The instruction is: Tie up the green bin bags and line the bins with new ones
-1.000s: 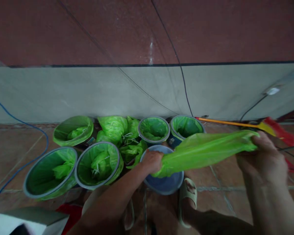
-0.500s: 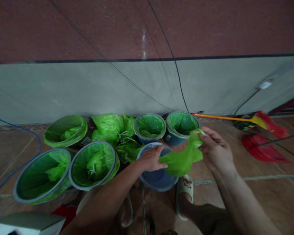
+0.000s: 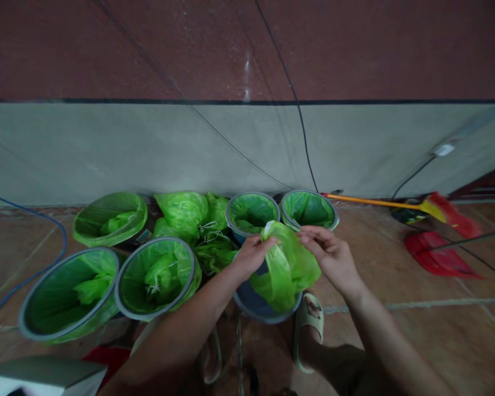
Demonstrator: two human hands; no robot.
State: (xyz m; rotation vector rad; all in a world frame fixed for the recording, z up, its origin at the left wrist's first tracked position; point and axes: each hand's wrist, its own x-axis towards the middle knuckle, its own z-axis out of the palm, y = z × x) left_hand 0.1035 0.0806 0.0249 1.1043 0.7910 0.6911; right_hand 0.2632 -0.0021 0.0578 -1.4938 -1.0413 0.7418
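My left hand (image 3: 252,254) and my right hand (image 3: 329,257) both pinch the top of a bright green plastic bag (image 3: 286,269). The bag hangs bunched between them, right over an unlined blue-grey bucket (image 3: 251,303) on the tiled floor. Most of that bucket is hidden behind the bag. My feet in pale slippers (image 3: 309,319) stand just in front of it.
Several buckets lined with green bags (image 3: 154,275) (image 3: 68,294) (image 3: 252,212) (image 3: 309,209) stand along the grey wall, with tied green bags (image 3: 185,212) between them. A broom with an orange handle (image 3: 379,202) and a red dustpan (image 3: 439,258) lie at right. A blue cable (image 3: 45,258) runs at left.
My right hand has swung in from the far right toward my left hand. The bag, stretched long before, is now gathered between both hands over the bucket.
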